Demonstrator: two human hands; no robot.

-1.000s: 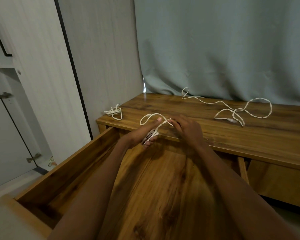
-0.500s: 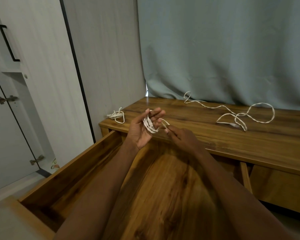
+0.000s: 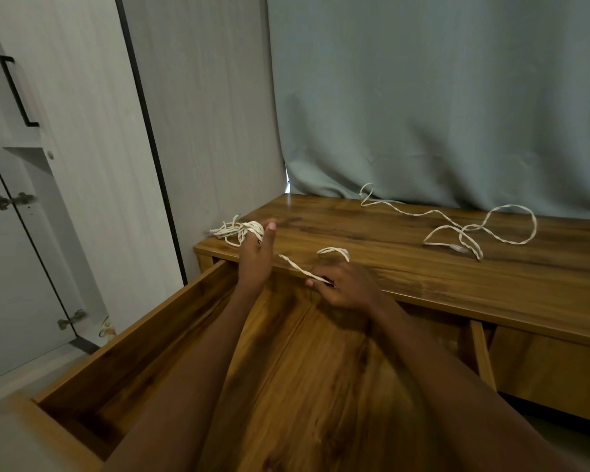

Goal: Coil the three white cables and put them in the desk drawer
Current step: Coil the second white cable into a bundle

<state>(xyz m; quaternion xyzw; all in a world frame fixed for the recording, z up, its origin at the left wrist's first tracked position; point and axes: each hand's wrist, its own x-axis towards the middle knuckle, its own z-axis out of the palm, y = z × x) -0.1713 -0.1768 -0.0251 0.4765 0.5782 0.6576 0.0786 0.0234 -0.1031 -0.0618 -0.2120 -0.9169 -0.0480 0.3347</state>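
Observation:
A white cable (image 3: 294, 266) is wound around the fingers of my left hand (image 3: 255, 258) and runs taut down to my right hand (image 3: 346, 289), which pinches it; its free end loops (image 3: 334, 251) above that hand. Both hands are over the front edge of the wooden desk (image 3: 423, 277), above the open drawer (image 3: 140, 330). A second white cable (image 3: 223, 231) lies bundled at the desk's left corner, just behind my left hand. The third white cable (image 3: 474, 233) sprawls loose on the desk at the right.
The drawer's wooden bottom (image 3: 286, 386) lies under my forearms. A grey-green curtain (image 3: 423, 114) hangs behind the desk. A pale wardrobe (image 3: 65, 165) with a black handle and hinges stands at the left, close to the drawer's side.
My left hand has moved left toward the desk's corner, with the cable now wound on its fingers. My right hand has drawn the strand out to the right.

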